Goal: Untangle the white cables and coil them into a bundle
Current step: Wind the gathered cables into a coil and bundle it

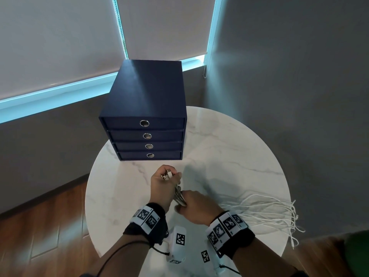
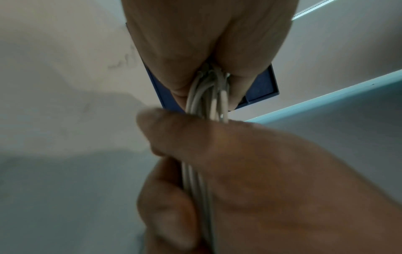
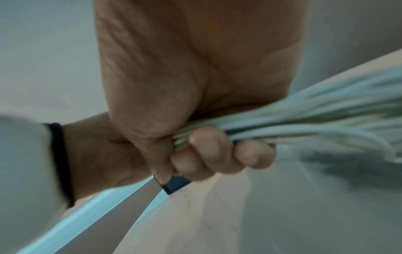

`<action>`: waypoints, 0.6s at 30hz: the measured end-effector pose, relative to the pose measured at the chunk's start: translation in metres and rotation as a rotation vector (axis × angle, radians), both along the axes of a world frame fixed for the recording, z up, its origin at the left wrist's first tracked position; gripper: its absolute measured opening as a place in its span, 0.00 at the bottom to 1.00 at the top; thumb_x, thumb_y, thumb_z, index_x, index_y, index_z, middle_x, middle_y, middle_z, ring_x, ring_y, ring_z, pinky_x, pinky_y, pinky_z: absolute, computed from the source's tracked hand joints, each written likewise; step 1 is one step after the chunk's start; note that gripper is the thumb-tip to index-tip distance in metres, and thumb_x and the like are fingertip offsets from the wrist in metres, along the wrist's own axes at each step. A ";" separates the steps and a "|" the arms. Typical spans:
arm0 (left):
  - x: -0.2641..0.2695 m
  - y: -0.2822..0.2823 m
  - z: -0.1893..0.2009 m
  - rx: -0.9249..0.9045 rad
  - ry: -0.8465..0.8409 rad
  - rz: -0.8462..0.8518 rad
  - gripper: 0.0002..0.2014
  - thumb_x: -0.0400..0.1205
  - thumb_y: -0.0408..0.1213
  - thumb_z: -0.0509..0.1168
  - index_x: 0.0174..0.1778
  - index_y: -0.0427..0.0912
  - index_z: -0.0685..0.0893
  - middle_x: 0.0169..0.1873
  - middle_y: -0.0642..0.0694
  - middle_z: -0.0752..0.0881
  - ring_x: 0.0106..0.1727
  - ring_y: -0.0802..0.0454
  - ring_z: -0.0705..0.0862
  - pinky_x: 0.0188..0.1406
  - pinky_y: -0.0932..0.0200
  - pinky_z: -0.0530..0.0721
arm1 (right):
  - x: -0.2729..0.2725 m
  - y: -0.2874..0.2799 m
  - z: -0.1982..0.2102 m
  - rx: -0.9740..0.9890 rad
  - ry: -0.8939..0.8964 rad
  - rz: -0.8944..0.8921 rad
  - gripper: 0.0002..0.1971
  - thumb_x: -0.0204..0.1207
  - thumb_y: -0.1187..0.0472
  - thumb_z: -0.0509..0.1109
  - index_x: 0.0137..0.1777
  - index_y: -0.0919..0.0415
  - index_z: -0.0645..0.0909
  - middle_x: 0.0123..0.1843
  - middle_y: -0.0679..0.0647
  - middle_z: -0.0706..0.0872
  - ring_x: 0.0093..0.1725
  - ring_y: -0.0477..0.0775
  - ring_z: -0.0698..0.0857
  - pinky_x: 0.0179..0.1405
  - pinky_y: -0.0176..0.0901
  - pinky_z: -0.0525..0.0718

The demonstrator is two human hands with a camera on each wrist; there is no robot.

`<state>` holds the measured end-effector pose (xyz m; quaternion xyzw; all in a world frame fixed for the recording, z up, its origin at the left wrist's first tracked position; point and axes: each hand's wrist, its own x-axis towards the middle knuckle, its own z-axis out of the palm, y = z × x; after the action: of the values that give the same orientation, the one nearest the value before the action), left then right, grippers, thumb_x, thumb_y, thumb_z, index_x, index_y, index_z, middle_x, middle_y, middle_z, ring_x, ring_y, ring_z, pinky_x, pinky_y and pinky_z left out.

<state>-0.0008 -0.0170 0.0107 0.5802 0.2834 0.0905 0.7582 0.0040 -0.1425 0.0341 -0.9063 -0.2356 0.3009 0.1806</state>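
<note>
- Left hand (image 1: 162,183) fisted round cables (image 1: 259,208), plug ends poking out the top.
- Right hand (image 1: 196,206) pinching the same bunch, just beside.
- Loose ends trailing off table's (image 1: 229,140) right edge.

In the head view, the right hand (image 1: 194,206) covers the stretch of white cables (image 1: 259,208) it grips. At three o'clock of it, in the right wrist view, the cables blur and run off the frame edge. The connector types at the left hand (image 1: 163,182) are too small to tell. The counter (image 1: 229,140) is cut off at six o'clock.
</note>
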 end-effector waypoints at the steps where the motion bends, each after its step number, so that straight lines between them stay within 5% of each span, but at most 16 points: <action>1: 0.000 -0.001 0.001 -0.006 -0.006 -0.003 0.07 0.79 0.21 0.70 0.39 0.36 0.84 0.26 0.41 0.79 0.23 0.49 0.76 0.26 0.56 0.80 | -0.003 0.001 -0.002 0.017 0.003 -0.013 0.18 0.80 0.43 0.63 0.56 0.58 0.77 0.54 0.58 0.86 0.53 0.62 0.85 0.47 0.50 0.81; 6: -0.002 -0.003 -0.001 -0.017 0.016 0.026 0.03 0.76 0.27 0.76 0.39 0.34 0.89 0.25 0.39 0.80 0.25 0.47 0.78 0.27 0.55 0.80 | -0.004 0.000 -0.004 -0.036 -0.010 0.021 0.23 0.82 0.39 0.58 0.55 0.61 0.77 0.53 0.60 0.85 0.53 0.63 0.85 0.49 0.52 0.81; 11: -0.004 0.000 -0.003 -0.003 0.078 -0.042 0.14 0.78 0.40 0.76 0.39 0.29 0.87 0.27 0.38 0.83 0.28 0.45 0.82 0.30 0.54 0.82 | -0.001 -0.004 0.001 -0.046 0.083 0.063 0.17 0.82 0.44 0.59 0.40 0.57 0.72 0.37 0.54 0.79 0.40 0.61 0.83 0.38 0.47 0.77; 14: 0.000 0.013 0.003 0.129 0.094 -0.160 0.19 0.82 0.50 0.71 0.53 0.34 0.87 0.37 0.40 0.88 0.31 0.48 0.86 0.32 0.55 0.83 | 0.004 -0.008 0.008 -0.071 0.101 0.080 0.17 0.83 0.46 0.59 0.42 0.60 0.74 0.37 0.54 0.78 0.37 0.58 0.79 0.31 0.43 0.70; 16: 0.004 0.022 0.008 0.313 0.080 -0.217 0.22 0.83 0.55 0.67 0.66 0.43 0.82 0.55 0.47 0.87 0.44 0.58 0.88 0.48 0.56 0.85 | 0.008 -0.011 0.012 -0.101 0.101 0.092 0.18 0.83 0.46 0.59 0.48 0.63 0.77 0.41 0.57 0.80 0.39 0.58 0.80 0.34 0.45 0.72; 18: 0.006 0.028 0.017 0.541 -0.006 -0.259 0.22 0.83 0.57 0.65 0.67 0.48 0.82 0.63 0.52 0.82 0.62 0.59 0.82 0.66 0.55 0.80 | 0.010 -0.010 0.013 -0.120 0.115 0.100 0.19 0.83 0.46 0.59 0.50 0.64 0.78 0.43 0.57 0.81 0.42 0.60 0.82 0.40 0.46 0.75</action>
<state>0.0054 0.0115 0.0277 0.7921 0.1706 0.0670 0.5823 0.0136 -0.1522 0.0468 -0.8838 -0.2513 0.3745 0.1242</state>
